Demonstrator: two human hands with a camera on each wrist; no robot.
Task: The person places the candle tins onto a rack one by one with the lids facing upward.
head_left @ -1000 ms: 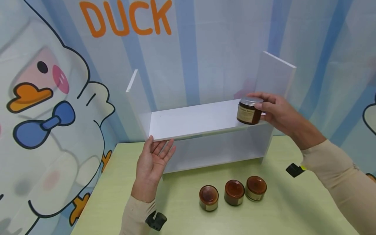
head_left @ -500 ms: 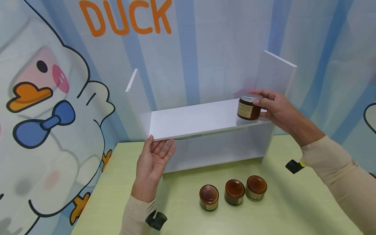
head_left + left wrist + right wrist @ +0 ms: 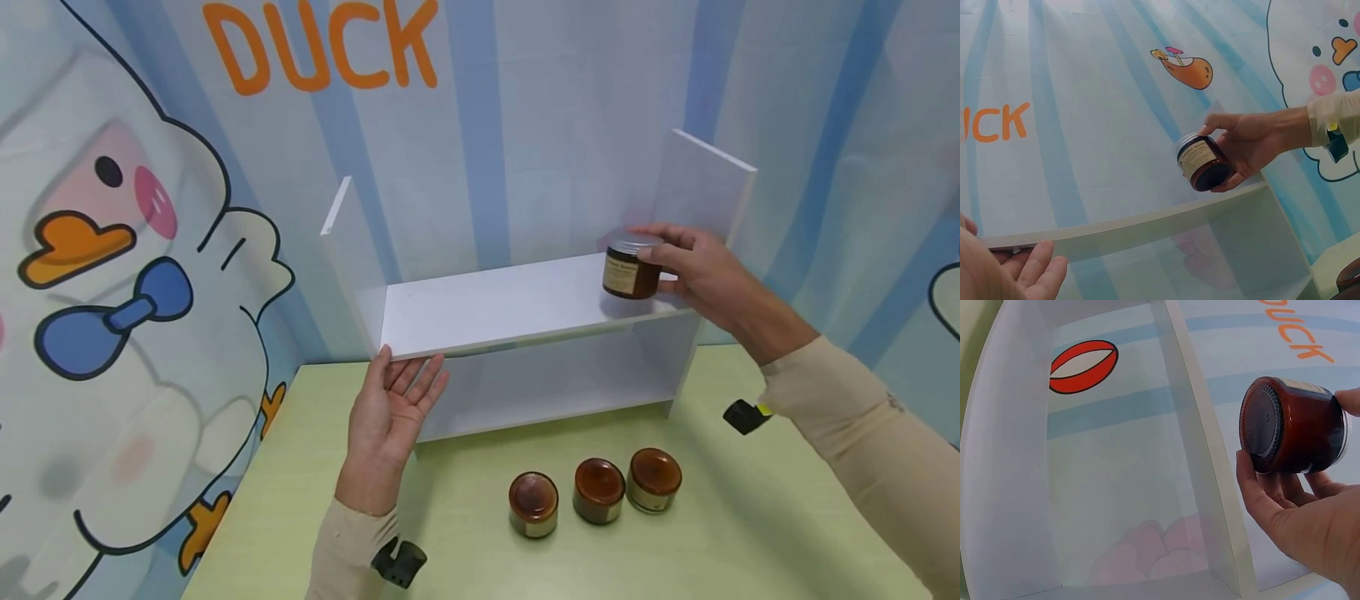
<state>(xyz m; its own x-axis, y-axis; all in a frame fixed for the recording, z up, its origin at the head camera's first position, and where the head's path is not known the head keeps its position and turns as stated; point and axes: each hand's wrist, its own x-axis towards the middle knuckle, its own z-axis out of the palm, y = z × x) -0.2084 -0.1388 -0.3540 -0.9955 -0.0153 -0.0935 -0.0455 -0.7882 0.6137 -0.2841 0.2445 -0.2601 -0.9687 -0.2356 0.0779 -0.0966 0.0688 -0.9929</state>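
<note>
My right hand [image 3: 693, 262] grips a brown glass jar [image 3: 621, 275] with a silver lid and a cream label, thumb on one side and fingers on the other. It hangs upright close over the right end of the white shelf board [image 3: 480, 312]. In the right wrist view, the dark ribbed base of the jar [image 3: 1263, 425] faces the camera beside the board edge [image 3: 1207, 425]. My left hand [image 3: 390, 421] holds the board's front left corner, thumb up at the edge and fingers beneath; in the left wrist view the fingers [image 3: 1041, 272] show under it.
Three brown jars [image 3: 533, 504] stand in a loose row on the pale green table [image 3: 465, 550], in front of the shelf unit. Upright side panels [image 3: 705, 183] rise at both ends of the board. Behind hangs a blue striped cloth [image 3: 540, 125] with printed duck figures.
My right hand has carried the jar slightly up and back, and a little left, over the shelf board. The left hand and the three jars on the table have stayed put.
</note>
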